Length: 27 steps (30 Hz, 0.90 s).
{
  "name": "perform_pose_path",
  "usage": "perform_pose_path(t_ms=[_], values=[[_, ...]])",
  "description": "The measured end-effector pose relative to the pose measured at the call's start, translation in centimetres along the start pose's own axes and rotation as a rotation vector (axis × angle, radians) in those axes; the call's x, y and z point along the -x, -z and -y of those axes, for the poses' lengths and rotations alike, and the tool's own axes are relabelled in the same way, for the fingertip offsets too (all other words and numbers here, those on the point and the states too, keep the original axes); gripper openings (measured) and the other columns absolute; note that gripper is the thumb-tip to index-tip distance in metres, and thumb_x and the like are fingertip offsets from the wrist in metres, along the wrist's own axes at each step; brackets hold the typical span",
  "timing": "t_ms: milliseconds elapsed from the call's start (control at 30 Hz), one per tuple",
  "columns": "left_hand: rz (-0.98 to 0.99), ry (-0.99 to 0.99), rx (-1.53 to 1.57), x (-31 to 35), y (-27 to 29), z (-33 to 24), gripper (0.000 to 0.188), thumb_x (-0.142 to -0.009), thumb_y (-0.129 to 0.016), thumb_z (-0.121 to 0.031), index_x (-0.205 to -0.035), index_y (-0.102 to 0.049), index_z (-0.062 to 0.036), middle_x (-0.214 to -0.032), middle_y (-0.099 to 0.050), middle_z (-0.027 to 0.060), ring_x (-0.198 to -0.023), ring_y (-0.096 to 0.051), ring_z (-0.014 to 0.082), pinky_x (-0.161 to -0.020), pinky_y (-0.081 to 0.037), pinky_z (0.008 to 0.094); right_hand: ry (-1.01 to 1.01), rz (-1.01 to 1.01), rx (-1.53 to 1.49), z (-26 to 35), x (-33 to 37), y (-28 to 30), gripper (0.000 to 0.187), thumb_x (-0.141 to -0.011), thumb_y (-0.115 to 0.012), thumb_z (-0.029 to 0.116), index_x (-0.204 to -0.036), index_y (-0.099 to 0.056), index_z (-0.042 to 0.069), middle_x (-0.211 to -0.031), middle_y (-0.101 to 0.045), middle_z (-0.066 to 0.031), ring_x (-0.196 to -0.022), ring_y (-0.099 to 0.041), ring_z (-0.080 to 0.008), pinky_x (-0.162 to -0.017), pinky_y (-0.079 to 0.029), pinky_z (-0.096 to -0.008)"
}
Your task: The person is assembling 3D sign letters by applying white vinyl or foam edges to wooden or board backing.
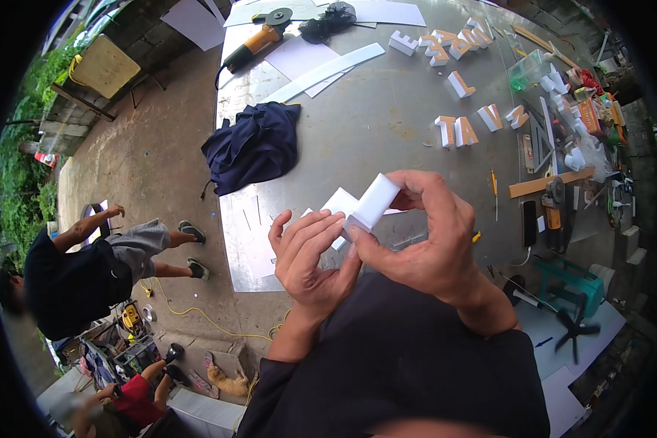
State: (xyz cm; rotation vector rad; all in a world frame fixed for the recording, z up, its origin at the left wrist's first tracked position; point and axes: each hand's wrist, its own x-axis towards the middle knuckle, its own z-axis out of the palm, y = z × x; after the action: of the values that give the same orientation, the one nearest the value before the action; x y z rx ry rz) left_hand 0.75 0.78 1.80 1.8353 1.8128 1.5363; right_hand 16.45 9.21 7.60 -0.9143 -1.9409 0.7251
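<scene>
A white box-like piece with smooth sides (377, 200), much like the block letters on the table, is held tilted above the table's near edge. My right hand (432, 244) grips it, thumb along the lower end and bent fingers at the upper end. From the other side, my left hand (310, 259) presses its fingertips against the piece's lower left end, its thumb underneath. Behind the hands, white cut pieces (339, 198) lie on the metal table (350, 139), partly hidden by my fingers. The piece's underside is out of sight.
Several white block letters with tan faces (456, 131) stand at the right. A dark blue cloth (254, 146) and an angle grinder (259, 40) lie at the left. Tools and scraps crowd the right edge, near a phone (529, 223). A person (87, 274) stands left; another sits below.
</scene>
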Motion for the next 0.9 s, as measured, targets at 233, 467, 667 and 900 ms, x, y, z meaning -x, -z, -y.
perform_pose_path(t_ms=[233,467,667,900], values=[[-0.085,0.026,-0.131,0.1,-0.8,0.1,0.032,-0.070,-0.085,-0.016,-0.101,-0.076,-0.0142,-0.130,-0.068,0.0063,-0.136,-0.048,0.0339,-0.117,-0.027,0.0520,0.038,-0.031,0.077,0.0,-0.1,0.3,0.055,-0.069,-0.091,0.012,-0.111,-0.059,-0.004,-0.094,-0.069,-0.0126,-0.081,-0.073,-0.0195,-0.073,-0.061,-0.0307],[-0.078,0.009,-0.081,0.8,-1.1,0.7,0.031,-0.071,-0.086,-0.015,-0.100,-0.076,-0.0108,-0.129,-0.069,0.0059,-0.140,-0.045,0.0348,-0.119,-0.025,0.0527,0.071,-0.065,0.060,-0.1,-0.1,0.0,0.054,-0.069,-0.090,0.015,-0.111,-0.060,-0.003,-0.093,-0.068,-0.0127,-0.077,-0.072,-0.0223,-0.068,-0.060,-0.0329],[-0.073,-0.016,-0.035,0.7,-1.0,1.1,0.031,-0.072,-0.085,-0.013,-0.101,-0.076,-0.0093,-0.125,-0.071,0.0042,-0.141,-0.046,0.0345,-0.120,-0.025,0.0527,0.069,-0.046,0.041,0.1,-0.1,0.3,0.057,-0.068,-0.091,0.012,-0.112,-0.059,-0.004,-0.097,-0.069,-0.0133,-0.083,-0.073,-0.0207,-0.074,-0.062,-0.0321],[-0.097,-0.034,0.003,0.5,-1.0,1.1,0.028,-0.071,-0.086,-0.014,-0.097,-0.077,-0.0079,-0.120,-0.072,0.0032,-0.139,-0.048,0.0340,-0.120,-0.025,0.0529,0.080,-0.045,0.033,0.2,0.1,0.5,0.059,-0.067,-0.091,0.012,-0.113,-0.059,-0.004,-0.098,-0.069,-0.0136,-0.085,-0.074,-0.0208,-0.076,-0.062,-0.0324]])
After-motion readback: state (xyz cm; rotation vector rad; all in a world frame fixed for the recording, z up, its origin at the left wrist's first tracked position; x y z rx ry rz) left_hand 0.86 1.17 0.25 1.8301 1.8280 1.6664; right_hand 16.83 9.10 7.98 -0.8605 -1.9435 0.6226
